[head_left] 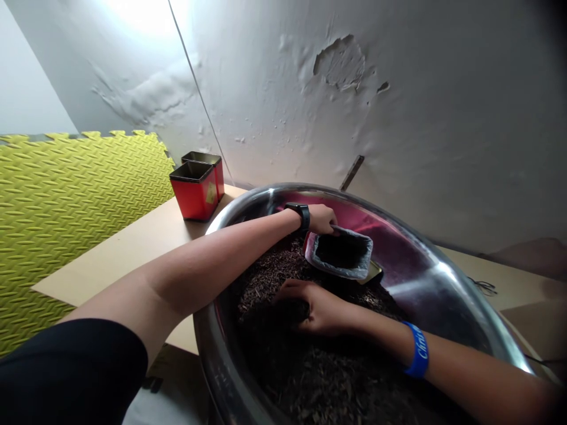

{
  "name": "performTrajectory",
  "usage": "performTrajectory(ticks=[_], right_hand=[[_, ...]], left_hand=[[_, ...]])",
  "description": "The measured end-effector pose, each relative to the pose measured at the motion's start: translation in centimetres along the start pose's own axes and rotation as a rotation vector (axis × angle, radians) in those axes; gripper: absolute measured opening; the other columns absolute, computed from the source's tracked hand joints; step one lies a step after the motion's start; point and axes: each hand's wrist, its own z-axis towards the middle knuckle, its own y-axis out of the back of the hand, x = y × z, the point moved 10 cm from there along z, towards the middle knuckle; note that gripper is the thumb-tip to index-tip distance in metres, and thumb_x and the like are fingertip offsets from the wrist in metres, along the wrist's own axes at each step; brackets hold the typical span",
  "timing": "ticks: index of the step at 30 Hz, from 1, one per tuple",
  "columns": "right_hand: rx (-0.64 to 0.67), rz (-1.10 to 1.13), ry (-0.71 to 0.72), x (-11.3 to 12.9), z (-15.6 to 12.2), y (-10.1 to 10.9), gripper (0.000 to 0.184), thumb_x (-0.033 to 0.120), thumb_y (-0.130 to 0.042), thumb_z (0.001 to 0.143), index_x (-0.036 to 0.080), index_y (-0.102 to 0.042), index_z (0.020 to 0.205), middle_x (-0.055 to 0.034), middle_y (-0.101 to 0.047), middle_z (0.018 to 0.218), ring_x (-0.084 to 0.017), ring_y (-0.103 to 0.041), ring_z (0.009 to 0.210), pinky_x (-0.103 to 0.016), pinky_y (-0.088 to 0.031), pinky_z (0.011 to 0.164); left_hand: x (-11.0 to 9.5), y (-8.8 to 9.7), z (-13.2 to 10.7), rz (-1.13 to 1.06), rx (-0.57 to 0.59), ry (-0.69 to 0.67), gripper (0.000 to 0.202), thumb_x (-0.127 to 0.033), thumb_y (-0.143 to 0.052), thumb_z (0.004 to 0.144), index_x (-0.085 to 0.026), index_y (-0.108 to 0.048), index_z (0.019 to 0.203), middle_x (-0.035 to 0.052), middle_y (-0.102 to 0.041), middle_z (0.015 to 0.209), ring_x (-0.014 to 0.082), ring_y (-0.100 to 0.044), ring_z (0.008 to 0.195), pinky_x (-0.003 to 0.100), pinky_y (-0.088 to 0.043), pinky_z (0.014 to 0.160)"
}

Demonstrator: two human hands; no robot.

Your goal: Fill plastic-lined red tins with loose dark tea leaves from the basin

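A large steel basin [425, 265] in front of me is filled with dark loose tea leaves [310, 366]. My left hand [321, 218], with a black watch on the wrist, grips the far rim of a red tin lined with a silver bag [340, 254], which lies tilted in the leaves. My right hand [316, 307], with a blue wristband on the wrist, is cupped palm-down in the leaves just in front of the tin, its fingers curled around a heap of them.
Two open red tins [197, 186] stand on the tan tabletop [133, 248] to the left of the basin. A yellow foam mat [66, 206] lies further left. A peeling white wall [354, 88] rises close behind the basin.
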Motion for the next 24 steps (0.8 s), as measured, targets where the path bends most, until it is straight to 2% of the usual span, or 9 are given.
performTrajectory(ticks=[5,10,17,21,24], right_hand=[[-0.090,0.014,-0.010,-0.2,0.0,1.7,0.050,0.012,-0.063,0.060,0.018,-0.058,0.109,-0.0064,-0.056,0.106,-0.019,-0.053,0.096,-0.031,-0.040,0.087],[-0.169,0.061,0.009,0.1,-0.1,4.1,0.043,0.012,-0.062,0.063,0.016,-0.058,0.106,-0.0069,-0.057,0.105,-0.019,-0.053,0.097,-0.030,-0.041,0.087],[-0.329,0.096,-0.103,-1.2,-1.2,8.1,0.035,0.026,-0.064,0.068,0.016,-0.056,0.101,-0.0057,-0.058,0.098,-0.017,-0.055,0.089,-0.028,-0.044,0.080],[-0.381,0.143,-0.139,-1.9,-2.1,9.8,0.035,0.028,-0.064,0.069,0.017,-0.055,0.101,-0.0052,-0.058,0.096,-0.016,-0.056,0.086,-0.028,-0.046,0.076],[-0.454,0.067,-0.128,-2.2,-2.9,11.4,0.035,0.029,-0.063,0.069,0.018,-0.055,0.101,-0.0044,-0.059,0.096,-0.017,-0.056,0.087,-0.029,-0.045,0.078]], left_hand=[[-0.2,0.2,-0.2,0.000,0.000,0.000,0.036,-0.046,-0.052,0.071,-0.025,-0.067,0.095,0.0018,-0.066,0.081,0.0124,-0.054,0.064,0.021,-0.034,0.055],[-0.2,0.2,-0.1,0.007,-0.011,-0.010,0.036,-0.045,-0.051,0.071,-0.024,-0.067,0.095,0.0018,-0.066,0.081,0.0134,-0.053,0.064,0.022,-0.035,0.054],[-0.3,0.3,-0.2,-0.006,0.005,-0.019,0.035,-0.044,-0.052,0.070,-0.023,-0.068,0.094,0.0021,-0.066,0.080,0.0113,-0.052,0.061,0.020,-0.033,0.052],[-0.5,0.4,-0.4,-0.025,0.025,-0.015,0.031,-0.037,-0.051,0.070,-0.022,-0.068,0.092,0.0026,-0.067,0.080,0.0106,-0.051,0.061,0.020,-0.032,0.053],[-0.7,0.2,-0.3,-0.049,0.054,-0.033,0.030,-0.034,-0.050,0.070,-0.021,-0.069,0.090,0.0024,-0.067,0.080,0.0106,-0.052,0.063,0.019,-0.033,0.054]])
